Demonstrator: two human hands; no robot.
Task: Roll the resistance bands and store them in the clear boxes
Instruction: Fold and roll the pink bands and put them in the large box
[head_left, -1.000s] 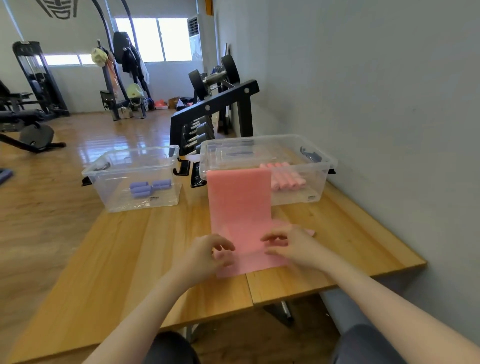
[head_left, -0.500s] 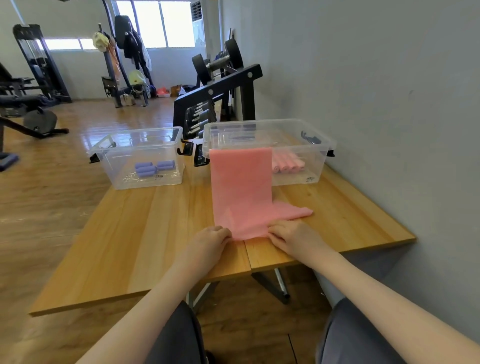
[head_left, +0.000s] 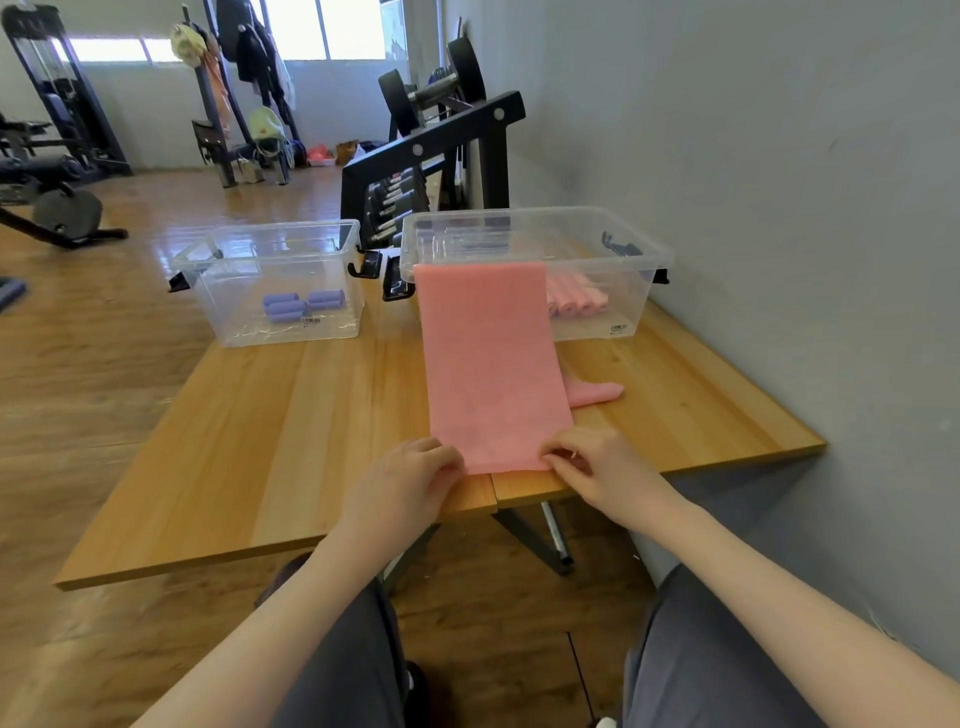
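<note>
A flat pink resistance band (head_left: 488, 364) lies along the wooden table (head_left: 291, 415), its far end draped against the right clear box (head_left: 613, 249). That box holds several rolled pink bands (head_left: 576, 301). The left clear box (head_left: 228, 270) holds three rolled purple bands (head_left: 301, 304). My left hand (head_left: 405, 478) pinches the band's near left corner and my right hand (head_left: 592, 467) pinches its near right corner, at the table's front edge. A folded pink piece (head_left: 597, 392) sticks out from under the band to the right.
A grey wall (head_left: 779, 208) runs close along the table's right side. A black dumbbell rack (head_left: 431, 156) stands behind the boxes. Gym machines and hung clothes fill the far room over a wooden floor. My knees sit below the table edge.
The band's near end has been drawn back toward me and flattened, and both hands have shifted to its two near corners. My view has tilted down and pulled back from the table.
</note>
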